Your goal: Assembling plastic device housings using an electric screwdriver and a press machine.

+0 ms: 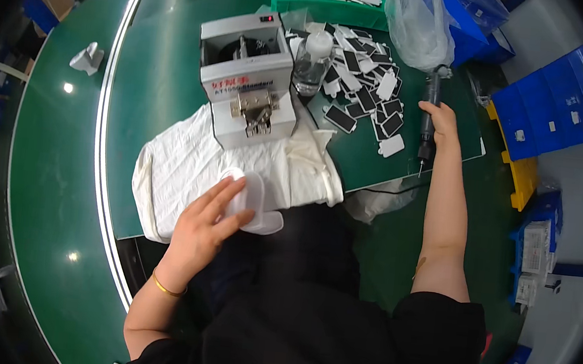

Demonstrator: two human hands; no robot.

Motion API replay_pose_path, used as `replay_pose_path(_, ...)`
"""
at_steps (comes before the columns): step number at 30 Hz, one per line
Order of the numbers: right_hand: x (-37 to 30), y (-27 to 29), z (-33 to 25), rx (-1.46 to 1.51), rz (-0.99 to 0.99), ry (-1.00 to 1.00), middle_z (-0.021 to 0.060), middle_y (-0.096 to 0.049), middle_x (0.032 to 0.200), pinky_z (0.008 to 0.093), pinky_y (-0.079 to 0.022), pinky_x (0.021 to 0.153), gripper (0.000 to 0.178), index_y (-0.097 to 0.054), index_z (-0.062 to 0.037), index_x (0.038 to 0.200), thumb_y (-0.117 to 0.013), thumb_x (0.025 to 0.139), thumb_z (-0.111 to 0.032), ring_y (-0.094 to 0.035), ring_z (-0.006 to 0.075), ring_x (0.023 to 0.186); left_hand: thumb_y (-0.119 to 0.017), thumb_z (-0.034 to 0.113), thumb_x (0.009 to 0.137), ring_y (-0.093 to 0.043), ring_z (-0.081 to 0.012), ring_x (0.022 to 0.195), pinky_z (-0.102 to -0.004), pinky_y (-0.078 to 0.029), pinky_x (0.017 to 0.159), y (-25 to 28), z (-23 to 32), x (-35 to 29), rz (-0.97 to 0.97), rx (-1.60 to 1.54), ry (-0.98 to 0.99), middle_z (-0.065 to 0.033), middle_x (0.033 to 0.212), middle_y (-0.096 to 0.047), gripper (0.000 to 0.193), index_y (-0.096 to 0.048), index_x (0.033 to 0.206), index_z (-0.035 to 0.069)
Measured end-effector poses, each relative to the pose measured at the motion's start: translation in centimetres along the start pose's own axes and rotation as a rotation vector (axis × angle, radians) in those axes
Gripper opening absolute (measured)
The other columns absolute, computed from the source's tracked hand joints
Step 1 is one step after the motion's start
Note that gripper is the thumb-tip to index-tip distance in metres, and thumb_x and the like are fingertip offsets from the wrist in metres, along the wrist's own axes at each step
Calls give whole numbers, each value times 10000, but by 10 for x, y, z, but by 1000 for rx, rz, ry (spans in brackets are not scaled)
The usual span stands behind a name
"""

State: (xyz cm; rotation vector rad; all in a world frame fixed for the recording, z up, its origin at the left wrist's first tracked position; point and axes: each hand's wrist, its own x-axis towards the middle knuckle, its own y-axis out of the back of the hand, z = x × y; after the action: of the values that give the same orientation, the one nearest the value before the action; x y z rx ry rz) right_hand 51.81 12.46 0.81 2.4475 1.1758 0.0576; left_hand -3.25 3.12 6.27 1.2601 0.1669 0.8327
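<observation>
My right hand (442, 121) is closed round a black electric screwdriver (431, 94), which points downward with its bit near the table's right edge. Over the front edge of a white cloth (178, 160), my left hand (207, 219) holds a white, partly translucent plastic housing (253, 203) between thumb and fingers. The fingers cover part of it. Behind the cloth stands a grey screw feeder (245, 83) with a small red display and a metal outlet at its front.
A clear bottle (311, 68) of liquid stands beside the feeder. Many flat black-and-white pieces (361, 101) lie heaped to its right. Behind is a green bin (326, 8) of similar parts. A white plastic piece (88, 58) sits far left; blue bins (559, 102) line the right.
</observation>
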Motion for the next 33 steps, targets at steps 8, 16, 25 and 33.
replay_pose_path(8,46,-49,2,30,-48,213,87,-694,956,312,-502,686,410,-668,39,1112,-781,830,-237,-644,157,796,-676,-104,687,-638,-194,1084,-279,-527,856,7,-52,-44,512,-265,598,-115,1297,-607,523,-528,1168,39)
replay_pose_path(16,23,-37,33,14,222,420,219,-564,1354,375,-440,1037,605,-545,9,1373,-776,888,-269,-563,282,1209,-787,244,837,-628,-205,962,-316,-511,830,67,-234,-140,983,91,1148,-147,1096,-623,479,-530,1134,-29)
replay_pose_path(25,-112,-83,-13,121,20,624,78,-660,1174,267,-480,917,341,-599,14,1278,-666,976,-130,-619,138,1039,-865,434,718,-607,-375,1190,-431,-478,1016,58,-267,-188,891,216,1406,-237,1276,-631,816,-549,1308,-34)
replay_pose_path(33,-252,-176,-52,242,-444,823,66,-650,995,262,-475,783,237,-654,18,1120,-697,888,-4,-569,134,841,-874,254,705,-474,-381,1315,-454,-376,1115,104,-87,-306,544,800,1276,-204,1349,-566,826,-482,1397,31)
